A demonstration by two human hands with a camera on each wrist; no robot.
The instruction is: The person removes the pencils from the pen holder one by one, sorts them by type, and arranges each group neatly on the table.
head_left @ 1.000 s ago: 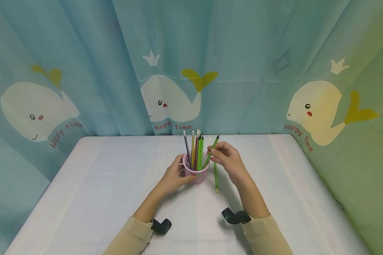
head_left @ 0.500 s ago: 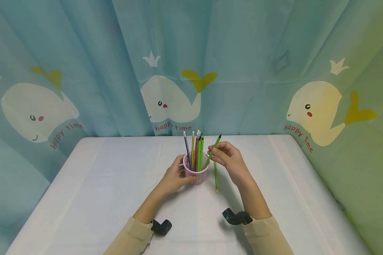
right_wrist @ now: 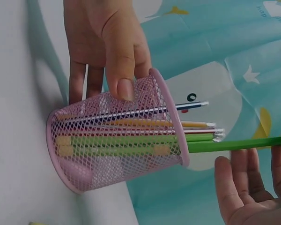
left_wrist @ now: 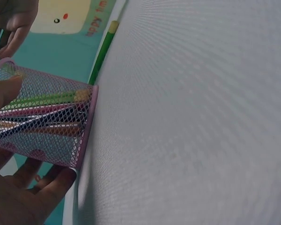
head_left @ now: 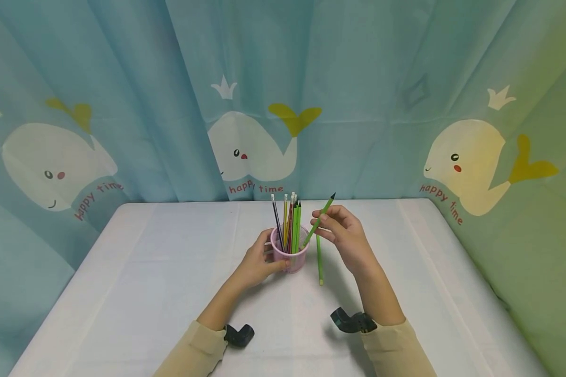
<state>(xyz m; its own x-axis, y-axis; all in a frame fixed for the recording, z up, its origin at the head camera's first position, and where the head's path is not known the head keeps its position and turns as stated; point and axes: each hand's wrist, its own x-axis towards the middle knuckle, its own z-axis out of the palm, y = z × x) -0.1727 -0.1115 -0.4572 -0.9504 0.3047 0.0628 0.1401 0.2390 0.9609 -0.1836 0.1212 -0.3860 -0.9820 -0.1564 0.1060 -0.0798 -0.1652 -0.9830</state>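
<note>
A pink mesh pencil cup (head_left: 298, 263) stands upright on the table, and my left hand (head_left: 256, 266) grips it from the left, thumb across the front. Several pencils lean inside it, among them green pencils (right_wrist: 131, 139), a dark striped pencil (right_wrist: 131, 113) and a yellow pencil (right_wrist: 192, 123). At the cup's right, my right hand (head_left: 345, 234) pinches a tilted green pencil (head_left: 328, 203) with its black point up. The right wrist view shows that pencil's eraser end still inside the cup, near the rim. Another green pencil (head_left: 319, 266) lies on the table beside the cup, its far end hidden by my right hand.
The table (head_left: 170, 293) has a white cover. Behind it and along its sides hangs a blue-green curtain (head_left: 358, 104) printed with whales. A dark wrist camera (head_left: 239, 335) sits at the left cuff, and another dark wrist camera (head_left: 351, 320) at the right cuff.
My right hand has shifted a little right and upward, drawing the green pencil partly out of the cup and tilting it more to the right. The left hand and cup stay in place.
</note>
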